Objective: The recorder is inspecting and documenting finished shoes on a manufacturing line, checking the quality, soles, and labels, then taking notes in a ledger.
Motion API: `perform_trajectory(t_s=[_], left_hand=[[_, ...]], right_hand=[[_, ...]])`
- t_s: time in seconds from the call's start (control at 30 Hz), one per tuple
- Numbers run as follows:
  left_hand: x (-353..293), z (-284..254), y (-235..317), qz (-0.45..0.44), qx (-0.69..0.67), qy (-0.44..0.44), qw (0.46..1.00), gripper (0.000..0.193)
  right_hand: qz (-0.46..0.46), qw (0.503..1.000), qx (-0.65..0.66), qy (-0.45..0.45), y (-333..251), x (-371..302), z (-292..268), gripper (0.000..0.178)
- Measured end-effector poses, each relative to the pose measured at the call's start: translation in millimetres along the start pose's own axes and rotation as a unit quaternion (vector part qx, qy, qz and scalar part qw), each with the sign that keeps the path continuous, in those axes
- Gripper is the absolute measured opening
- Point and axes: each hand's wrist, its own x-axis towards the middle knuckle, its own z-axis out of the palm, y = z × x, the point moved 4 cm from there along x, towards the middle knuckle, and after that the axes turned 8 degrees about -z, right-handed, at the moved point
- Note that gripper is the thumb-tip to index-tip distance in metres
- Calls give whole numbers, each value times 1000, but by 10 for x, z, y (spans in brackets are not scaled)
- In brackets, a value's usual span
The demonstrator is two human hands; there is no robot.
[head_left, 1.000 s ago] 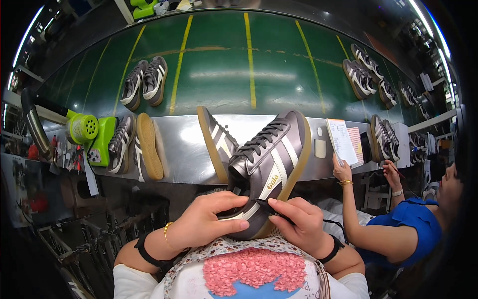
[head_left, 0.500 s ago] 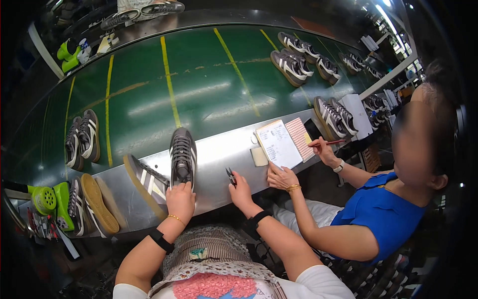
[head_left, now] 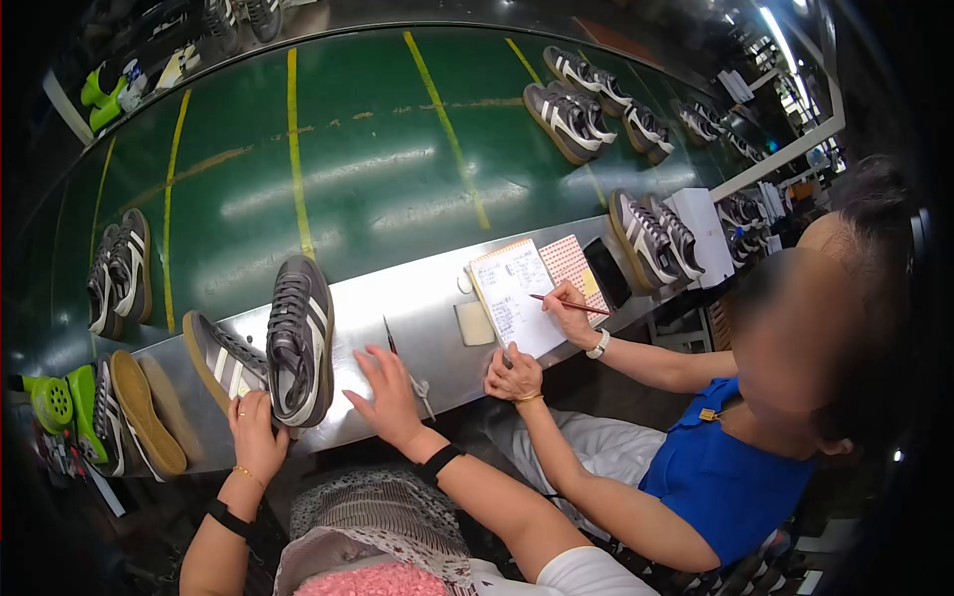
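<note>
Landmark: center shoe, sole-down on metal bench. Step in hand (judged): handling the two nearest shoes. Next move appears to call for a secure L grip on the side shoe w/o tipping the center shoe; R hand is free to assist.

Far L of center shoe: lime-green machine, molded plastic; then upturned shoe, tan sole exposed, matte, rounded ends. Adj. L: side shoe, tilted on edge, gray upper w/ white stripes, tan sole facing L. Below L: L hand, fingertips together at side shoe's heel end; clamped or merely touching, can't tell. Adj. R: R hand, fingers apart, nothing held. Farther R: thin tool, pale rectangular block, paper notebook.
</note>
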Motion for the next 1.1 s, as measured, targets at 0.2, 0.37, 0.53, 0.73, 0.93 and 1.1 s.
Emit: perform_trajectory(t_s=[0.2,0.37,0.53,0.73,0.93,1.1], left_hand=[[141,139,167,26,134,-67,988,59],[232,177,181,104,211,-165,958,43],[-97,239,-13,154,274,-251,916,14],[-19,-203,-69,42,-22,-82,996,30],[-60,-65,88,93,-253,-75,960,33],[-142,220,-787,-199,-247,117,941,30]], right_hand=[[-107,983,56,-140,-525,-11,356,53],[-106,982,5,-157,-454,5,481,29],[-129,979,15,-159,-349,18,262,9],[-144,966,-33,-214,-529,154,150,38],[-57,929,-150,-334,-564,156,653,38],[-56,932,-125,-335,-526,232,630,29]])
